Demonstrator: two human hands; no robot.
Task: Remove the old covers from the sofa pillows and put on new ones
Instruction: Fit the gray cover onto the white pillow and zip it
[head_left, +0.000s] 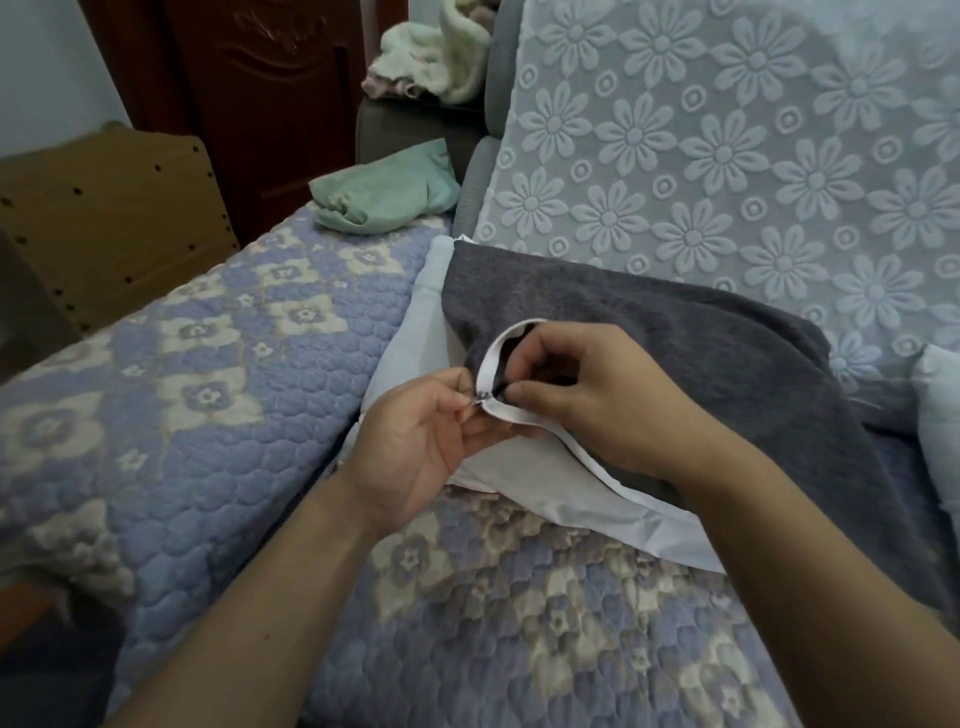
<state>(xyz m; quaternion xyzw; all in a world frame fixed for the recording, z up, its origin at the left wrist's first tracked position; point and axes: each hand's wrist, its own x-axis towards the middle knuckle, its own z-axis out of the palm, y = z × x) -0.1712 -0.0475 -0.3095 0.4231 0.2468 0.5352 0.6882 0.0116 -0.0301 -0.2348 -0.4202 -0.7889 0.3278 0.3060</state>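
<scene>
Grey cover (649, 332) lay on pillow (415, 332), mid sofa; left hand (415, 447) pinched zipper pull (480, 397), right hand (587, 389) pinched white edge (491, 364); soft, limp fabric, likely best gripped beside zipper

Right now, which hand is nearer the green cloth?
Left. The left hand sits below the green cloth, at the zipper; the right hand is farther right, on the grey cover.
</scene>
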